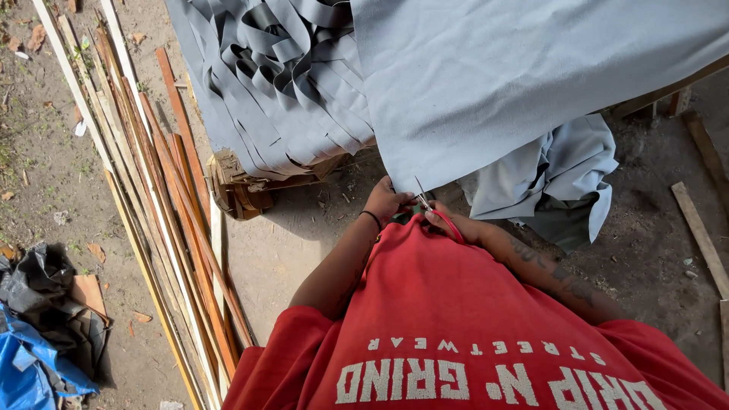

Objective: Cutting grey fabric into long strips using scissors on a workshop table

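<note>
A large sheet of grey fabric (516, 76) hangs over a bench edge in front of me. My left hand (387, 199), with a black band on the wrist, pinches the sheet's lower edge. Just to its right, my right hand (456, 224) is closed on red-handled scissors (434, 211), whose blades point up at the fabric's edge. My red shirt hides part of both hands.
A pile of cut grey fabric strips (281, 83) lies at the left of the bench. More grey cloth (562, 175) droops to the dirt floor at right. Long wooden slats (152, 197) lie on the left, with a blue and black tarp (38, 334) beyond them. Another plank (702, 235) lies at the right.
</note>
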